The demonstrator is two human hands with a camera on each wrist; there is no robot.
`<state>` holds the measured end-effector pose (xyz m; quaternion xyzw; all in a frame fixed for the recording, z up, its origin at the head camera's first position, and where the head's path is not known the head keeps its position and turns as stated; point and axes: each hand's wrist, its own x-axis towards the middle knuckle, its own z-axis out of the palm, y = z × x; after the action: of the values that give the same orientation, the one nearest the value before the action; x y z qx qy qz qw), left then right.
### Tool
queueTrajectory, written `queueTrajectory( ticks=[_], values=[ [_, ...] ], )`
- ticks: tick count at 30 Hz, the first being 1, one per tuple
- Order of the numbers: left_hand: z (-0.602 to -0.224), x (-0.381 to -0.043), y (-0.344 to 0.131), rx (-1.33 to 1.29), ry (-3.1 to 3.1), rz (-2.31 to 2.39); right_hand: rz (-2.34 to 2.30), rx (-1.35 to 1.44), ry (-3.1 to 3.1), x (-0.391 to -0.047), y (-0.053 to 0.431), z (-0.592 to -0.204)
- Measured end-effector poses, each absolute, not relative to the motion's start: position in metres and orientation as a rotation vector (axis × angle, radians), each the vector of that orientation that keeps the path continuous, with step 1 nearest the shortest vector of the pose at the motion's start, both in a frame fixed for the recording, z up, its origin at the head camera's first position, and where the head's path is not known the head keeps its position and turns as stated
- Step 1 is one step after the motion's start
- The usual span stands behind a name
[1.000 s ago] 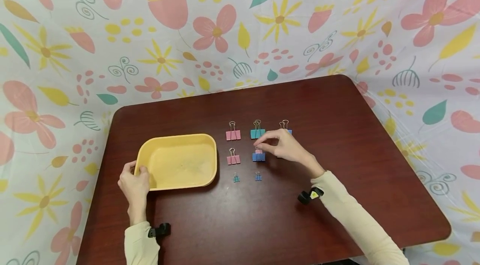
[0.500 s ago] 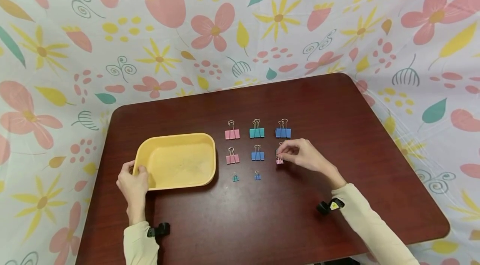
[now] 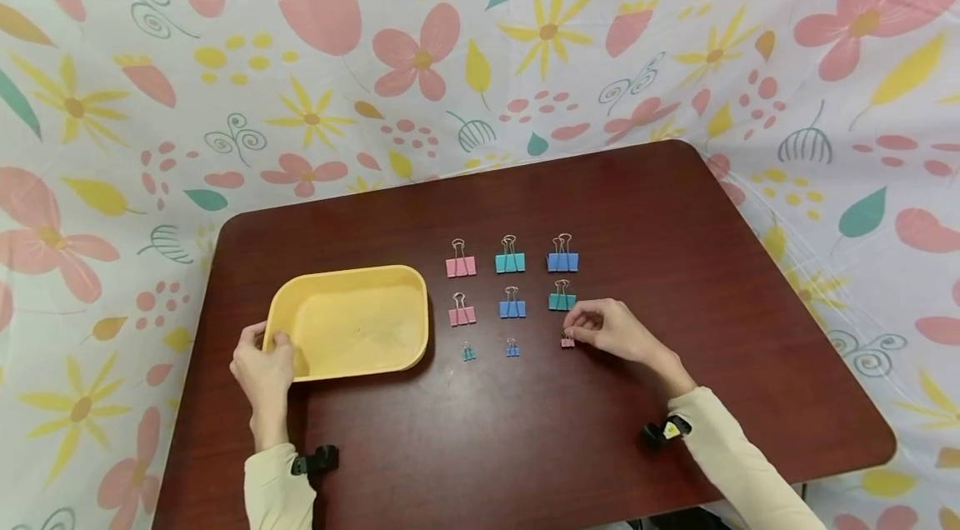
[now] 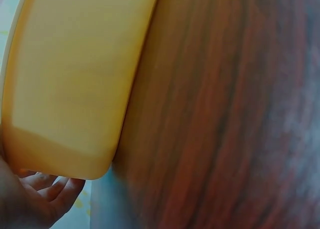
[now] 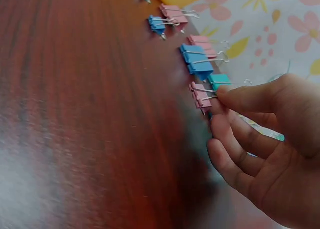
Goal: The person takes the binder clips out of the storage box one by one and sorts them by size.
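My right hand pinches the wire handles of a small pink binder clip between thumb and fingertips; the right wrist view shows this pink clip close up. Just behind it stands a medium teal clip. Small blue and small teal clips lie to its left in the front row. At the left, my left hand grips the near-left end of a yellow tray, thumb over the rim. Part of that hand's fingers shows under the tray edge in the left wrist view.
Medium blue and pink clips continue the middle row. Behind are larger pink, teal and blue clips. All stand on a dark wooden table; a patterned cloth hangs behind.
The right hand has moved from the middle column to the right column, then toward the front, carrying the small pink clip. The teal clip there is now uncovered. The left hand stays on the tray.
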<state>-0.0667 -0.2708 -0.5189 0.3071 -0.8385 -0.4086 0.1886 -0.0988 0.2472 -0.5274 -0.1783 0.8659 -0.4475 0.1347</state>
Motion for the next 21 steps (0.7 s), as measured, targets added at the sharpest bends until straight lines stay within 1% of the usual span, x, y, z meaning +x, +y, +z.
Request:
queueTrajectory(
  ticks=[10,15,21],
  values=[
    [-0.517,-0.060,-0.285,0.828,-2.447,-1.253,-1.337,-0.493,2.535,-0.097,0.243,-0.534],
    [-0.504,-0.059,-0.289,0.816,-2.449,-1.264,-1.439,-0.430,2.632,-0.107,0.246,-0.522],
    [-0.480,-0.074,-0.281,0.582,-2.423,-1.175,-1.407,-0.420,2.887,-0.133,0.246,-0.497]
  ],
)
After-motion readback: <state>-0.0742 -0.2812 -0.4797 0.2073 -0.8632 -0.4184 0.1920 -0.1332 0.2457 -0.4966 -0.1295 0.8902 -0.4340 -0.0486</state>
